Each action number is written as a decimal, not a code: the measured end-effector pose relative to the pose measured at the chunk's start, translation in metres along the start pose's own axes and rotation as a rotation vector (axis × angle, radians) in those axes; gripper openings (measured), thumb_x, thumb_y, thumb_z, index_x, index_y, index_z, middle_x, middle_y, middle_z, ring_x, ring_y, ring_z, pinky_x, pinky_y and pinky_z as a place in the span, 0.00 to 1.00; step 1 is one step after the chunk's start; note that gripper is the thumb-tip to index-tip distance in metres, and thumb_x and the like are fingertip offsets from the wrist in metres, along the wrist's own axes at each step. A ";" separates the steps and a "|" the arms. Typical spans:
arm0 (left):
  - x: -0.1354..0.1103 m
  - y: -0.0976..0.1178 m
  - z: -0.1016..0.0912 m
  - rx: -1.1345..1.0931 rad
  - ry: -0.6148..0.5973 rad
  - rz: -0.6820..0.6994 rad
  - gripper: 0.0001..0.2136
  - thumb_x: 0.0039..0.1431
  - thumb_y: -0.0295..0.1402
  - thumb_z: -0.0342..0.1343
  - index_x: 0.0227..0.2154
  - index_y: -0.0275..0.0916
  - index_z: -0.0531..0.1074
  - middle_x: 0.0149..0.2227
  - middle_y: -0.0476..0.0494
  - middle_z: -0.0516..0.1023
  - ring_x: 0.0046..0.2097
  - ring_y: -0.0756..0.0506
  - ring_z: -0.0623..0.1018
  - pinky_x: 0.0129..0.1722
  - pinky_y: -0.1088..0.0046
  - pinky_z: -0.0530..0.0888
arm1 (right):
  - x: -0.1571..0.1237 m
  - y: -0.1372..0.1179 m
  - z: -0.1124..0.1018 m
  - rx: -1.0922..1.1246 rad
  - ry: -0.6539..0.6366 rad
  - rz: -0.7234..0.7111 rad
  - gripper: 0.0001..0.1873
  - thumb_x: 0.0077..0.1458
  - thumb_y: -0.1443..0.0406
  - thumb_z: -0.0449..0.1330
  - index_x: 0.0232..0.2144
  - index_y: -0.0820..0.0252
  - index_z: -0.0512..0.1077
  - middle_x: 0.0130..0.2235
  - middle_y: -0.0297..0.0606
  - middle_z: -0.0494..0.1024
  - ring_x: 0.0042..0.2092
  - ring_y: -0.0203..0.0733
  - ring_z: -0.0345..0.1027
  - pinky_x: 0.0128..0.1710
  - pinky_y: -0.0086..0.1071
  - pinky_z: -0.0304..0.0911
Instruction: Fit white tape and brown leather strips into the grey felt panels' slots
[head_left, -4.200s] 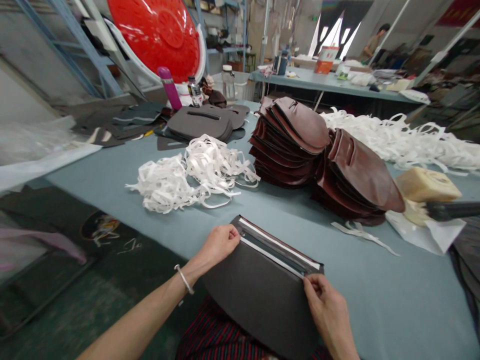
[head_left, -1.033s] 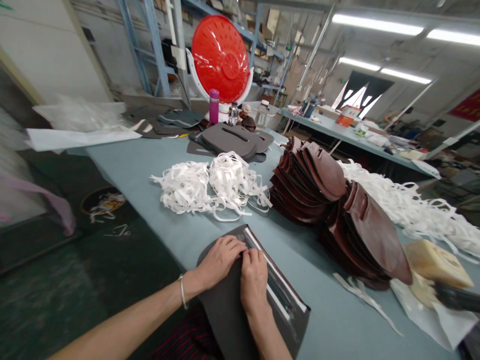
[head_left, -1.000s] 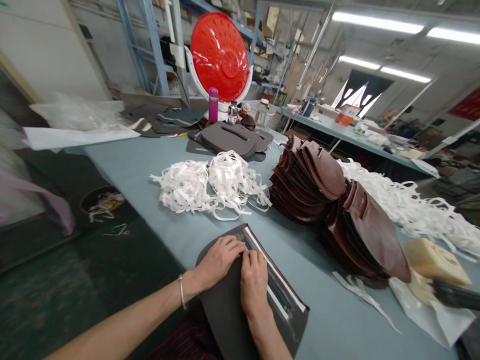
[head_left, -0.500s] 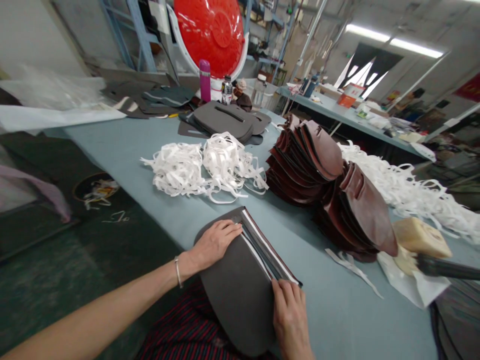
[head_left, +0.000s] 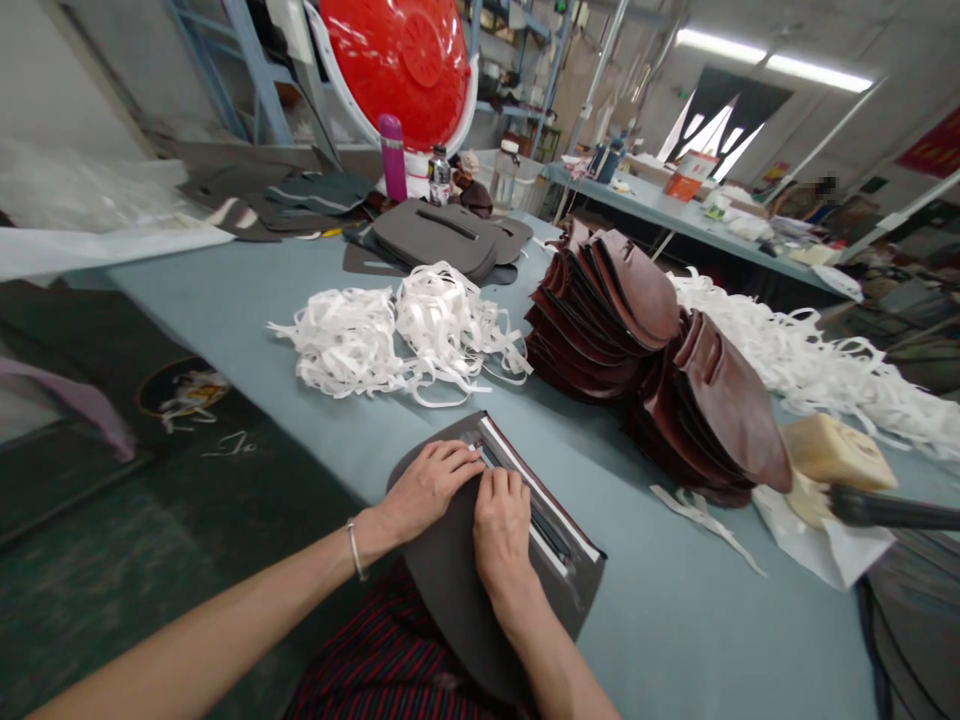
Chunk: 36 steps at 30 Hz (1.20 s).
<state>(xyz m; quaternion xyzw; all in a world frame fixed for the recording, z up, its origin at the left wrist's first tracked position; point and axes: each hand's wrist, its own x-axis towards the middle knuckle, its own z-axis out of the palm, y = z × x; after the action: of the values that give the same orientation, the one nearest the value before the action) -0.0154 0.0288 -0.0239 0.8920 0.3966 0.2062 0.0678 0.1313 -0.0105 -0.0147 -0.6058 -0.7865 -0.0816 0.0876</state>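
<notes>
Working both bare hands together over a curved dark grey panel at a blue-grey table. Bending the left hand over the panel's far end with fingers drawn close together, and curling the right hand just beside it in an equally narrow shape. Touching with both sets of fingertips a white strip on the panel, but leaving it impossible to tell whether pinching or only pressing. Resting the panel directly beneath both hands, partly on the table and partly over a striped garment. Showing, to the right of the right hand's fingers, a second white strip along the panel's far edge. Wearing a silvery bracelet just behind the left hand. Facing two tangles of white tape beyond the left hand and, farther on, a stack of grey pieces. Fronting two stacks of dark brown pieces ahead and to the right of the right hand. Including, well to the right of that hand, a cream-coloured block beside a black handle.
</notes>
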 end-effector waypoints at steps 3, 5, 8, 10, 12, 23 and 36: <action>0.000 0.000 0.001 0.001 -0.003 0.000 0.15 0.62 0.25 0.49 0.50 0.42 0.68 0.52 0.44 0.72 0.56 0.43 0.66 0.55 0.61 0.64 | -0.017 0.007 -0.004 -0.075 -0.031 -0.011 0.13 0.56 0.75 0.50 0.41 0.68 0.71 0.38 0.48 0.70 0.39 0.49 0.60 0.37 0.42 0.61; 0.000 -0.001 0.002 0.003 -0.002 0.004 0.16 0.62 0.25 0.48 0.51 0.42 0.68 0.52 0.44 0.72 0.56 0.43 0.66 0.55 0.60 0.64 | -0.030 0.015 -0.006 -0.103 -0.038 -0.009 0.13 0.56 0.75 0.50 0.40 0.68 0.72 0.38 0.48 0.70 0.39 0.49 0.60 0.37 0.42 0.62; -0.001 -0.001 0.004 0.007 0.006 0.007 0.16 0.63 0.25 0.47 0.52 0.42 0.68 0.53 0.45 0.72 0.56 0.43 0.66 0.55 0.60 0.64 | -0.055 0.031 -0.009 -0.121 -0.006 -0.027 0.15 0.56 0.76 0.49 0.42 0.69 0.72 0.38 0.48 0.70 0.39 0.49 0.60 0.36 0.41 0.62; -0.001 0.000 0.005 0.007 0.012 0.007 0.16 0.63 0.26 0.47 0.51 0.43 0.68 0.53 0.45 0.73 0.55 0.43 0.67 0.54 0.60 0.64 | -0.075 0.043 -0.012 -0.134 0.032 -0.038 0.16 0.56 0.76 0.48 0.44 0.70 0.71 0.38 0.49 0.71 0.39 0.50 0.60 0.37 0.42 0.63; -0.001 0.000 0.005 0.006 0.013 0.008 0.16 0.63 0.26 0.47 0.51 0.43 0.68 0.52 0.45 0.73 0.55 0.43 0.67 0.54 0.60 0.64 | -0.095 0.055 -0.015 -0.135 0.062 -0.052 0.18 0.57 0.76 0.46 0.44 0.71 0.71 0.39 0.50 0.71 0.41 0.51 0.60 0.39 0.43 0.63; 0.001 0.036 0.010 0.018 -0.001 0.011 0.15 0.64 0.27 0.45 0.51 0.40 0.68 0.51 0.43 0.73 0.57 0.42 0.66 0.56 0.58 0.62 | -0.123 0.074 -0.021 0.022 0.129 -0.028 0.18 0.58 0.75 0.44 0.45 0.69 0.69 0.45 0.51 0.71 0.48 0.52 0.60 0.46 0.47 0.60; -0.001 0.037 -0.001 0.060 -0.044 -0.051 0.24 0.62 0.43 0.49 0.58 0.37 0.61 0.59 0.36 0.66 0.62 0.39 0.62 0.62 0.53 0.54 | -0.124 0.083 -0.016 0.065 0.156 -0.096 0.18 0.60 0.73 0.44 0.47 0.69 0.68 0.43 0.50 0.72 0.45 0.50 0.63 0.44 0.46 0.62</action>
<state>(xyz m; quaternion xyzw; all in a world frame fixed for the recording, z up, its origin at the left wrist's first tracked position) 0.0093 0.0031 -0.0129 0.8876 0.4236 0.1726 0.0550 0.2437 -0.1098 -0.0263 -0.5563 -0.8076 -0.1073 0.1640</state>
